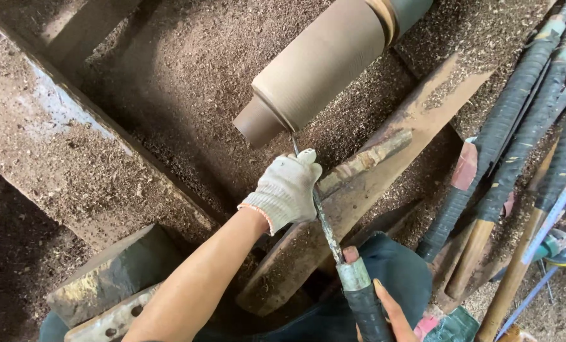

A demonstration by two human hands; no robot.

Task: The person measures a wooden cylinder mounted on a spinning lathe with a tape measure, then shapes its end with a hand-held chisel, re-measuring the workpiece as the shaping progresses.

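gripping chisel (324, 221), gloved left hand (286, 190) closed on blade (outstretched), bare right hand (390, 313) clasping handle

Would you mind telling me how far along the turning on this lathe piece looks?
Done: the wooden cylinder is already round and smooth, with shavings piled below. In hand: the gloved left hand steadies the chisel at the narrow end, and the right hand grips its handle. Left: that stepped end.
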